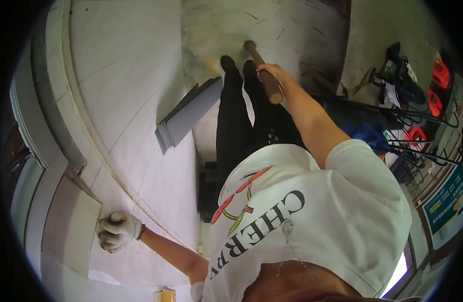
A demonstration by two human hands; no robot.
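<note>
My right hand is bare and wrapped round a brown wooden stick, thick like a club. The stick slants over my dark trousers, its broad end nearer to me and a small dark end beyond my fingers. Over on the left, my left hand wears a pale work glove and lies against the pale tiled surface. Its fingers are curled in; whether anything is inside them is hidden. Between my hands, nearer my legs, a stack of flat grey strips rests at a slant.
Thin sticks or scraps are scattered on the floor ahead. At the right lie a dark tool and pliers, close to red objects and a black wire rack. A small yellow box is at the lower edge.
</note>
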